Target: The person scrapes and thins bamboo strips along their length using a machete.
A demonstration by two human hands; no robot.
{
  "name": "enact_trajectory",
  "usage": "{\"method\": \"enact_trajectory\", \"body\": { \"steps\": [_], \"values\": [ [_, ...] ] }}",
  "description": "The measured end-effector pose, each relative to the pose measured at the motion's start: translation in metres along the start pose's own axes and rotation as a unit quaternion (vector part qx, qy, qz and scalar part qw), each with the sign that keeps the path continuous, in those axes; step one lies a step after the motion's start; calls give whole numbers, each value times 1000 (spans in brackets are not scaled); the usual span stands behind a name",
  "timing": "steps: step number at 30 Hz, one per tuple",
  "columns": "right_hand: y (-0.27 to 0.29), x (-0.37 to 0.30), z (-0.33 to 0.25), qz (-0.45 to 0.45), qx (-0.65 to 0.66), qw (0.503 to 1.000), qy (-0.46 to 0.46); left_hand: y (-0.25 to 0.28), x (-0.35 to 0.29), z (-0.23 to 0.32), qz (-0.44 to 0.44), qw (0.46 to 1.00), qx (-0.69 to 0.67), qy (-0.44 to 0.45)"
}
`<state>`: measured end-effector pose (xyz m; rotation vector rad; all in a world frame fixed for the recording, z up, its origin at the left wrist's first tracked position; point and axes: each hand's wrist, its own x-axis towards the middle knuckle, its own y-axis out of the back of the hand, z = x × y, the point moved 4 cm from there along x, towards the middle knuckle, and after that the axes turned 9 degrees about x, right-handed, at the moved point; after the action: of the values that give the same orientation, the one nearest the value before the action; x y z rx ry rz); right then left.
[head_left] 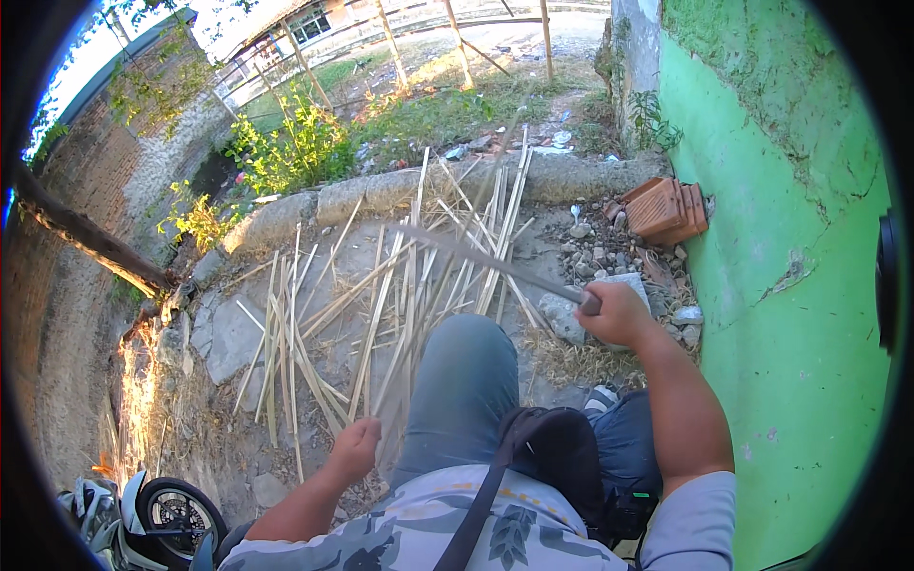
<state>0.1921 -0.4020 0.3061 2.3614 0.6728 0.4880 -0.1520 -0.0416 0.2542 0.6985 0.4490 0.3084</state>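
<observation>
My right hand [614, 314] is wrapped round the handle of a machete [486, 259]. Its long, dark blade points up and to the left, above the ground ahead of me. Lower and to the left, my left hand [356, 449] is closed round the near end of a long bamboo strip [447, 285]. The strip slants away up and to the right, blurred, and appears to pass behind or beside the blade. Below lie many pale split bamboo strips [276, 352], scattered and crossing each other on the ground.
A green wall [781, 314] stands close on my right, with stacked clay roof tiles [664, 211] and rubble [609, 252] beside it. A low stone kerb [371, 193] crosses ahead, near a leafy bush [295, 147]. At the lower left is a parked motorcycle [171, 519].
</observation>
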Motion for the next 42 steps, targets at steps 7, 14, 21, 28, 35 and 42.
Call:
{"method": "enact_trajectory", "body": {
  "steps": [7,14,21,28,35,42],
  "values": [
    [-29,-2,-13,-89,-97,991,23,-23,-28,0,-41,996,78,-27],
    [-31,2,4,-102,-116,988,-2,-30,-25,1,-55,987,146,-47],
    [-30,5,-19,-88,-169,981,31,-24,-27,-3,-38,981,162,-98],
    [-22,6,-3,-99,-130,986,-29,-26,-28,-4,-86,975,166,-123],
    [-26,10,7,-99,-113,988,-22,-29,-23,-4,-102,977,178,-59],
    [-26,8,29,-100,-54,993,-26,-32,-20,-5,-98,974,194,-58]
  ]
}}
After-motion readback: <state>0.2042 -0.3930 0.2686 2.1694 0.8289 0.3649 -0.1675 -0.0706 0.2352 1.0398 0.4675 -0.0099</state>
